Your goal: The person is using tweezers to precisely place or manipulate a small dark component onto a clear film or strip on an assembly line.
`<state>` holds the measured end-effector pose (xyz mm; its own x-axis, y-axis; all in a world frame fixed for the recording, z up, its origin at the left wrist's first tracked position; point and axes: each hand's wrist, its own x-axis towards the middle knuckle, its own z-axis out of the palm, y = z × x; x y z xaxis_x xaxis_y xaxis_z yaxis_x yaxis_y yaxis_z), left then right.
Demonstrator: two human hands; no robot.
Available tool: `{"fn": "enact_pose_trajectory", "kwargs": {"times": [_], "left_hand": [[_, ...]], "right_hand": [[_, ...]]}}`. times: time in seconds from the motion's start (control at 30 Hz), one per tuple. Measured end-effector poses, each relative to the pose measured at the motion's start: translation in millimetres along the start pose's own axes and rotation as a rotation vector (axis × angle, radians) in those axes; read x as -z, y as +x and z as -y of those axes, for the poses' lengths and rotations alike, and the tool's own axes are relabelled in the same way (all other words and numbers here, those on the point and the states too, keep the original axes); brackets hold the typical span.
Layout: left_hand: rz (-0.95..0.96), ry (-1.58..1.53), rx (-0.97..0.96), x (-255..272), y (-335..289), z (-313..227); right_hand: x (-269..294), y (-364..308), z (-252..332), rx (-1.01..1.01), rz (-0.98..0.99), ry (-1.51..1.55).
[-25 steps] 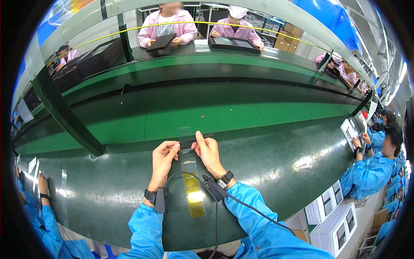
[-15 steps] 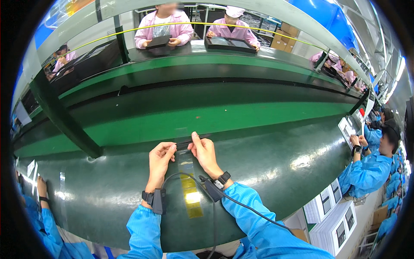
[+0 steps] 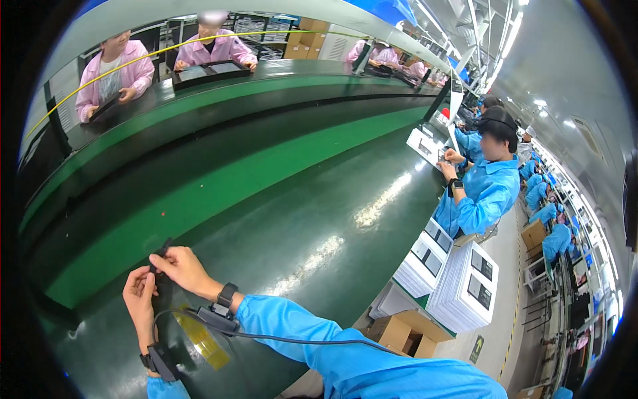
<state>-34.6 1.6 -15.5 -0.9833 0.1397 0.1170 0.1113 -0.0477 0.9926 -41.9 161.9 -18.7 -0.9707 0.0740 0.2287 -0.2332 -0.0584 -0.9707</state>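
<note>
I count two bare hands and, between them, one slim, straight black strip (image 3: pixel 166 246). The left hand (image 3: pixel 139 289) has thumb and fingers pinched together on the lower end of the strip; the right hand (image 3: pixel 181 267) clamps it between thumb and fingers just above. The strip looks matt and narrow, and it is held tilted, its upper end leaning to the right, above the far edge of the dark green, glossy worktop (image 3: pixel 299 266). The fingers hide much of it from me, so I cannot tell its full length or what its lower end looks like. One strip of yellow, translucent film (image 3: pixel 203 339) lies on the worktop below the hands. A thin black cable (image 3: pixel 286 338) gets in my way, arching over the film's upper end and running across the right blue sleeve (image 3: pixel 319 336). Off to the right I see two side-by-side stacks of flat white panels with dark windows, a nearer one (image 3: pixel 458 312) and a farther one (image 3: pixel 411 274), with one open brown cardboard box (image 3: pixel 402 332) beside them. Beyond sits one co-worker in blue (image 3: pixel 488 209); across the line, two people in pink, one (image 3: pixel 136 66) at far left, the other (image 3: pixel 229 48) behind a shallow black tray (image 3: pixel 209 78).
</note>
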Motion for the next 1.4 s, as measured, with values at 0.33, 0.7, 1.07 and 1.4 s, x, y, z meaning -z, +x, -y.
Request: {"fn": "enact_pose_trajectory", "kwargs": {"times": [0.33, 0.7, 1.07, 1.4], "left_hand": [[0.007, 0.06, 0.028, 6.5, -0.2, 2.8], [0.039, 0.034, -0.008, 3.4, 3.3, 13.3], [-0.066, 0.239, 0.03, 6.2, -24.0, -38.9], [0.128, -0.141, -0.277, -7.0, -15.1, -7.0]], "right_hand": [[-2.8, -4.9, 15.2, 0.019, 0.027, -0.13], [4.4, -5.9, 16.4, 0.02, -0.001, -0.183], [-20.1, -14.1, 25.0, -0.051, 0.097, -0.098], [10.5, 8.4, -12.9, -0.012, -0.036, -0.14]]}}
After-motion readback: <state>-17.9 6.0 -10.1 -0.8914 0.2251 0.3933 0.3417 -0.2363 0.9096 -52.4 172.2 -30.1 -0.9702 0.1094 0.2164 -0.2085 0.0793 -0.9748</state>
